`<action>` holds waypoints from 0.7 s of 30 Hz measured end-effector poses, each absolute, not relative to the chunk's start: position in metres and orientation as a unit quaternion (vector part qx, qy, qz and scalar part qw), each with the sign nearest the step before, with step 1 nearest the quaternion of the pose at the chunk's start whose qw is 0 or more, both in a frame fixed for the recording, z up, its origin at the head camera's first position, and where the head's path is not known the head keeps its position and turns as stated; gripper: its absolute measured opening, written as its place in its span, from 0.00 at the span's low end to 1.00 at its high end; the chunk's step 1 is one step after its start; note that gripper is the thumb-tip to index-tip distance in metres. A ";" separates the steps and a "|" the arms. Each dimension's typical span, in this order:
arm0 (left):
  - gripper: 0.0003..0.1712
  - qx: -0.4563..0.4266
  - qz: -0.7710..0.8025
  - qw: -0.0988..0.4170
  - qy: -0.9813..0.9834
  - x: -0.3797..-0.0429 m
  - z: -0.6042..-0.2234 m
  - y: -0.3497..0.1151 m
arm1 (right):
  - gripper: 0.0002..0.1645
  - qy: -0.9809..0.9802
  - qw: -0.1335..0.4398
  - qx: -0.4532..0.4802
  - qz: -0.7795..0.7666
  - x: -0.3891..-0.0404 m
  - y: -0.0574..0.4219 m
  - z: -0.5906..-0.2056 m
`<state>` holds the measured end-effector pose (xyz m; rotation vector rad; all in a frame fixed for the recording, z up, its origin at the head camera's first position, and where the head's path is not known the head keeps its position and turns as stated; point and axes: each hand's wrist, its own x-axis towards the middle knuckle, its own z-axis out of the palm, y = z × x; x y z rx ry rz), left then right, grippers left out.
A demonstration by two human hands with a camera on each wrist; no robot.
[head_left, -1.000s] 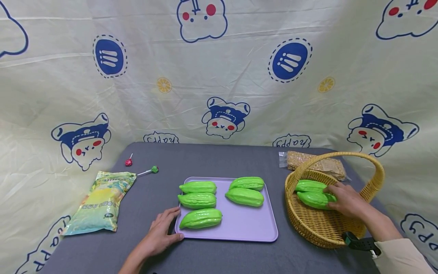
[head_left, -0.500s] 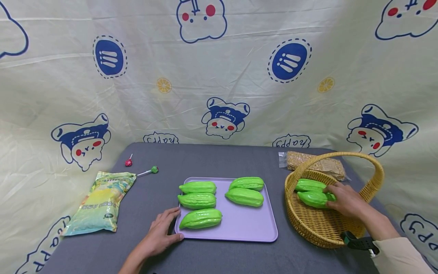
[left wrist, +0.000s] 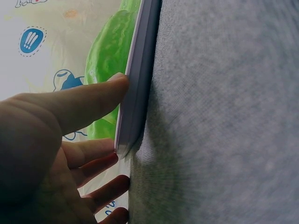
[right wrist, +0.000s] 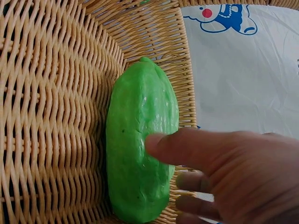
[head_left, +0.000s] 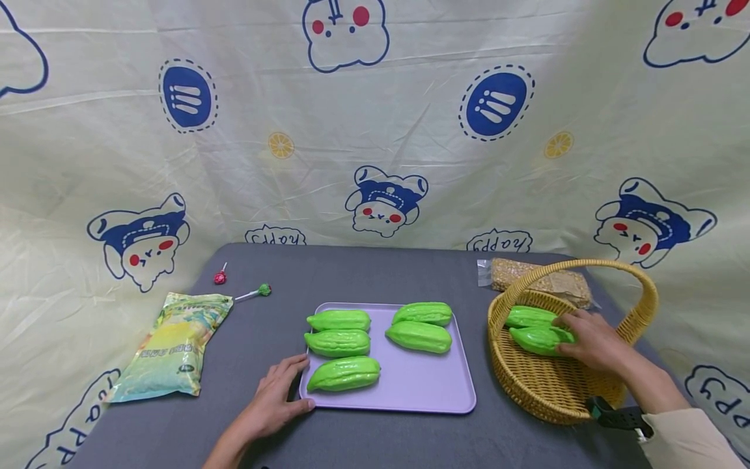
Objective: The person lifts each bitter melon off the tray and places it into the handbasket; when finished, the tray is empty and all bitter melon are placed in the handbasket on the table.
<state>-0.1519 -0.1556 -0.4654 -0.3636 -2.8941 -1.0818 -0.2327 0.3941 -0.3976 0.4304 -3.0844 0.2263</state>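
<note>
My left hand point(head_left: 274, 398) rests at the near left corner of a purple tray point(head_left: 422, 391), thumb on its front rim and index finger along its left side. In the left wrist view the thumb point(left wrist: 100, 98) reaches the tray's edge and the other fingers spread loosely. Several green bitter melons point(head_left: 346, 374) lie on the tray in two groups. On the right, my right hand point(head_left: 594, 342) reaches into a wicker basket point(head_left: 545, 404) and straddles the end of the nearer bitter melon point(head_left: 536, 341). Its thumb point(right wrist: 156, 144) touches the melon's top, fingers on the far side. Another bitter melon point(head_left: 527, 317) lies behind.
A colourful plastic packet point(head_left: 172, 348) lies at the left. Near it are a red lollipop point(head_left: 220, 278) and a green lollipop point(head_left: 265, 290). Behind the basket is a clear bag of grains point(head_left: 539, 281); the basket's handle point(head_left: 644, 293) arches over its right side.
The right hand's thumb and fingers shift slightly on the nearer melon, and a little more of its end shows. The left hand and the tray stay put.
</note>
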 end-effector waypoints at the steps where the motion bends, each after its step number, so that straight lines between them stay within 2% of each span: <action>1: 0.39 -0.117 -0.348 0.015 -0.930 -0.152 -0.465 -0.156 | 0.27 -0.988 0.009 0.136 0.075 -0.232 0.394 -0.397; 21: 0.39 -0.118 -0.348 0.012 -0.930 -0.152 -0.466 -0.156 | 0.28 -0.981 0.061 0.150 0.107 -0.200 0.362 -0.372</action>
